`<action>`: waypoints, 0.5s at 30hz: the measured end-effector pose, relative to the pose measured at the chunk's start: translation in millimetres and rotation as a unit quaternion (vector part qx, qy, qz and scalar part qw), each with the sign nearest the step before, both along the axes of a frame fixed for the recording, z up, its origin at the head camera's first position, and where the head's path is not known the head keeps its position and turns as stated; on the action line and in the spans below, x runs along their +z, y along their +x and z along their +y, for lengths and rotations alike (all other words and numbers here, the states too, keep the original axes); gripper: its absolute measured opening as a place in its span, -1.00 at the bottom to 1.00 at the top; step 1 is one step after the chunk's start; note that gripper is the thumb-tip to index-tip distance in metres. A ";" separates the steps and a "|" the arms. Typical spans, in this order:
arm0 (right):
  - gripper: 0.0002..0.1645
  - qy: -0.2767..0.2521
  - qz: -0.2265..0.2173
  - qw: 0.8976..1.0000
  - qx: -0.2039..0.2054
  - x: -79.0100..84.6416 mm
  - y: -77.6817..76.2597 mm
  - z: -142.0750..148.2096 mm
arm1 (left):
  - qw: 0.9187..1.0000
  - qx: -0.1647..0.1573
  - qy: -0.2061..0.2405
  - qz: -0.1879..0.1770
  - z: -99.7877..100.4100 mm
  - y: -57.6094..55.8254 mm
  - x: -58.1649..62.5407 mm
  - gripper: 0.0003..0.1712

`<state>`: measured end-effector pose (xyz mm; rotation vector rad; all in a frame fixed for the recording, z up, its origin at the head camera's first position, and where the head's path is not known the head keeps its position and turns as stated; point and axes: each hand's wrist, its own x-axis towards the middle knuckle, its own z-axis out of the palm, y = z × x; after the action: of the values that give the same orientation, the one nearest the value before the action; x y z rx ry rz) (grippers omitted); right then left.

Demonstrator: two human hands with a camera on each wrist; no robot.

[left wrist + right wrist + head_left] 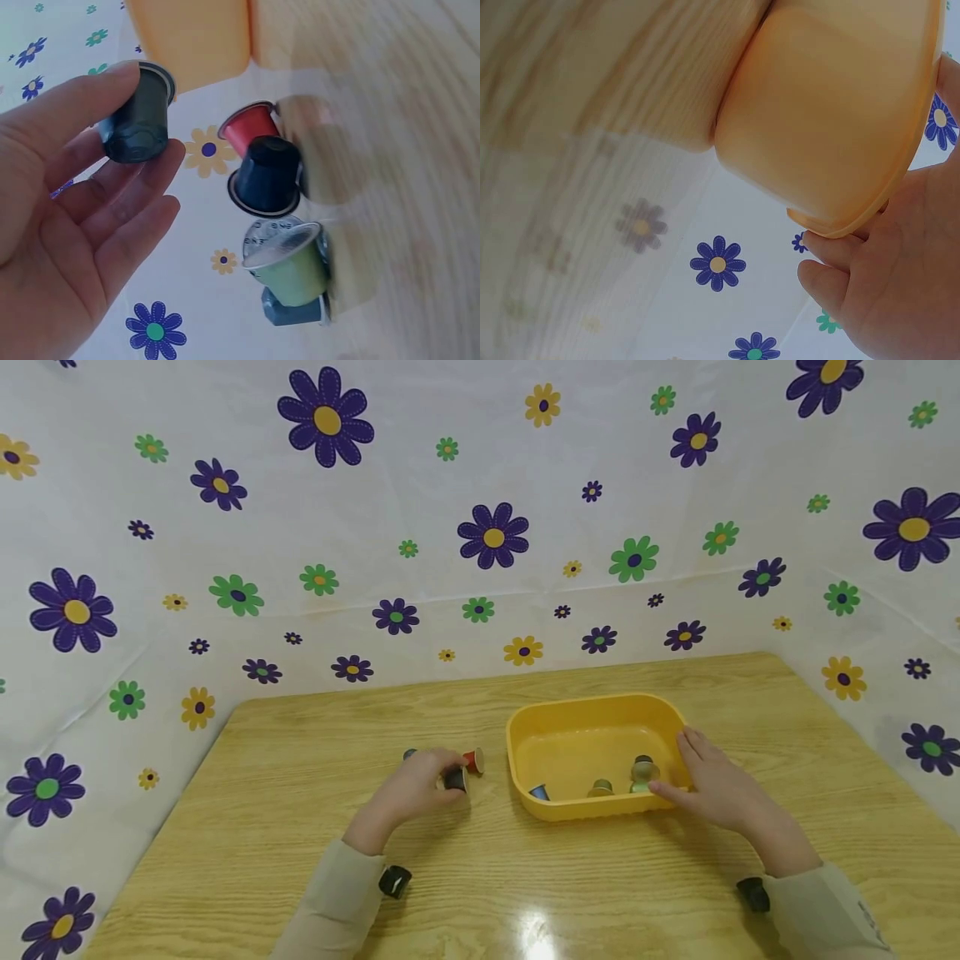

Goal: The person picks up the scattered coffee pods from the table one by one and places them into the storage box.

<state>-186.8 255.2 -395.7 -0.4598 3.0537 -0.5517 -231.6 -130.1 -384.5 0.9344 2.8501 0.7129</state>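
Observation:
My left hand (pixel 418 783) pinches a dark coffee capsule (pixel 136 124) between thumb and fingers, left of the yellow tub (pixel 517 777). Beyond the held capsule lie a red capsule (pixel 251 126), a black capsule (pixel 266 176), a pale green capsule (pixel 292 266) and a blue-grey capsule (pixel 292 309); in the head view the left hand hides most of this group. At the tub's right front corner, my right hand (pixel 723 789) rests on the rim, thumb at the front edge and straight fingers along the right side.
Inside the tub are a blue capsule (pixel 540 792), a gold capsule (pixel 602 788) and further capsules (pixel 643 770) near the right hand. A wooden table (pixel 570 877) carries everything. White flowered cloth (pixel 420 502) stands behind and at both sides.

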 end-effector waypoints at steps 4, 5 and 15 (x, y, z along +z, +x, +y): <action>0.12 0.001 -0.003 1.000 -0.001 0.8 0.1 0.0 | 1.000 -0.004 0.015 0.011 1.3 0.9 3.1 -0.59; 0.12 0.001 -0.004 1.000 0.000 0.8 0.0 0.1 | 1.000 -0.006 0.020 0.013 1.8 1.0 3.8 -0.58; 0.13 0.001 -0.007 1.000 -0.001 2.2 0.4 -0.3 | 0.998 0.005 0.055 0.019 6.3 4.5 9.1 -0.60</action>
<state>-186.4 254.9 -393.5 -0.4499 3.0411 -0.5492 -227.1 -123.9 -375.5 0.9593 2.8758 0.8687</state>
